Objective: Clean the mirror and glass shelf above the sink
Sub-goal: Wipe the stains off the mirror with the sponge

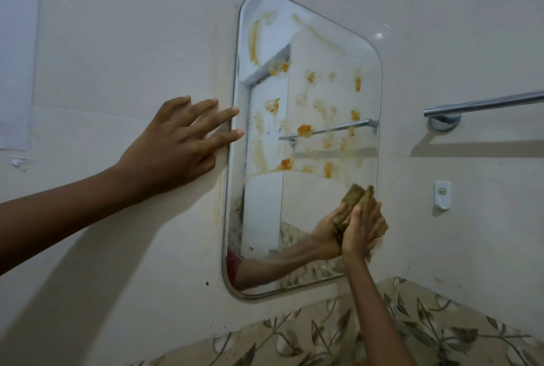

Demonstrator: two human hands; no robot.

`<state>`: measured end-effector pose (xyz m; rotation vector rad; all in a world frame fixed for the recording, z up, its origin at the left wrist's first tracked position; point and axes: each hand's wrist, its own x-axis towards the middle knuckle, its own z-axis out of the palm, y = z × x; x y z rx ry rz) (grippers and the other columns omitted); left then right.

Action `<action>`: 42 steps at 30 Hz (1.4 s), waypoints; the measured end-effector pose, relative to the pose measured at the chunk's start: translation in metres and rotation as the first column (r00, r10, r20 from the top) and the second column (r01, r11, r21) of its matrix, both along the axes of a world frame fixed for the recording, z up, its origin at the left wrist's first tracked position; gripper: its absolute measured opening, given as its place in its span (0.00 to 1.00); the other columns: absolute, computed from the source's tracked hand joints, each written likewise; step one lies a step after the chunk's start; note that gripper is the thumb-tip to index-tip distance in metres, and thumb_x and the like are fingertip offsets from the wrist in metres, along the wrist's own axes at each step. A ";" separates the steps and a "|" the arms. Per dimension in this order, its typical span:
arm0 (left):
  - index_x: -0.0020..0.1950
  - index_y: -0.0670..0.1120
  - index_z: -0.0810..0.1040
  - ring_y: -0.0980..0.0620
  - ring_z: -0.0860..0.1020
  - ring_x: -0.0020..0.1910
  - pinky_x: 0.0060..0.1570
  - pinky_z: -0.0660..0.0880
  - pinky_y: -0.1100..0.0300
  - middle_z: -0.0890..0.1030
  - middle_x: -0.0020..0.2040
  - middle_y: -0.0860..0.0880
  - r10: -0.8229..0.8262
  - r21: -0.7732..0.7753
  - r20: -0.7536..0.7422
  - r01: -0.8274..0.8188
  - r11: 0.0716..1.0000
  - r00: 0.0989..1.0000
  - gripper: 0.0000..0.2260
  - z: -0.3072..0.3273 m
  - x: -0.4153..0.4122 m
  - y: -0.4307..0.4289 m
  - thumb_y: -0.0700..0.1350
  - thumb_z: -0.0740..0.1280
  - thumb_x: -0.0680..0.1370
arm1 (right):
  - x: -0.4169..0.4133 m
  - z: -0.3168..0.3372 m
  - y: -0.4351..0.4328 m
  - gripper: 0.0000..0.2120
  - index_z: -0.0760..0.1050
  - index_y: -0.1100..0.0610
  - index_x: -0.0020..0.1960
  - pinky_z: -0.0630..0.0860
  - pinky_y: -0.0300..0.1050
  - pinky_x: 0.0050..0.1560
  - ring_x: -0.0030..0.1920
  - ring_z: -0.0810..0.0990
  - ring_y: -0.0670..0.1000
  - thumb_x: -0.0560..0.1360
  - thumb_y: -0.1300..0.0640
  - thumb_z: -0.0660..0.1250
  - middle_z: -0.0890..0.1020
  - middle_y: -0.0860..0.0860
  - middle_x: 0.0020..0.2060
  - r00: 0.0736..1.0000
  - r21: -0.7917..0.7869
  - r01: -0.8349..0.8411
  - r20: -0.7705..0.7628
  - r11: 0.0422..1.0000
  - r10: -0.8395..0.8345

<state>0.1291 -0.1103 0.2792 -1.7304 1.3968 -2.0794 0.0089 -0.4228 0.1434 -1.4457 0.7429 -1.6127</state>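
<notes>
While left hand (173, 147) braces flat on wall, fingers spread, holding nothing, right hand (363, 228) presses bunched cloth (357, 197) to mirror (306, 141) at lower right edge. Orange smears (304, 130) lie above cloth, up mirror's long axis; right hand nearer. Glass shelf not visible.

right hand (363, 231) presses cloth (366, 199) on stained mirror (306, 94) | left hand (179, 141) flat on wall (117, 41)
</notes>
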 end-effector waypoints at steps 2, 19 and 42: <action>0.67 0.50 0.71 0.41 0.71 0.66 0.63 0.65 0.43 0.70 0.71 0.46 0.004 0.003 -0.012 -0.004 1.000 1.000 0.19 0.000 -0.001 0.000 0.47 0.53 0.78 | 0.000 0.021 -0.008 0.27 0.44 0.48 0.76 0.39 0.58 0.75 0.77 0.42 0.50 0.81 0.44 0.48 0.48 0.51 0.78 1.000 0.012 0.016 0.014 1.000 -0.017; 0.70 0.51 0.68 0.41 0.69 0.68 0.64 0.63 0.44 0.68 0.72 0.46 0.045 0.022 -0.041 -0.044 0.999 0.998 0.21 0.000 -0.002 0.003 0.43 0.50 0.78 | 0.045 0.051 0.138 0.25 0.32 0.35 0.69 0.30 0.56 0.72 0.74 0.31 0.47 0.76 0.38 0.41 0.33 0.39 0.71 0.952 -0.665 -0.046 -0.256 0.746 -0.170; 0.51 0.50 0.74 0.41 0.74 0.58 0.59 0.60 0.48 0.76 0.61 0.44 -0.013 0.003 -0.031 0.013 1.000 0.999 0.17 0.017 -0.006 -0.010 0.61 0.55 0.78 | 0.004 -0.047 0.036 0.36 0.42 0.45 0.75 0.42 0.54 0.74 0.77 0.41 0.50 0.71 0.35 0.46 0.44 0.51 0.78 0.992 -0.098 0.009 -0.123 0.995 -0.021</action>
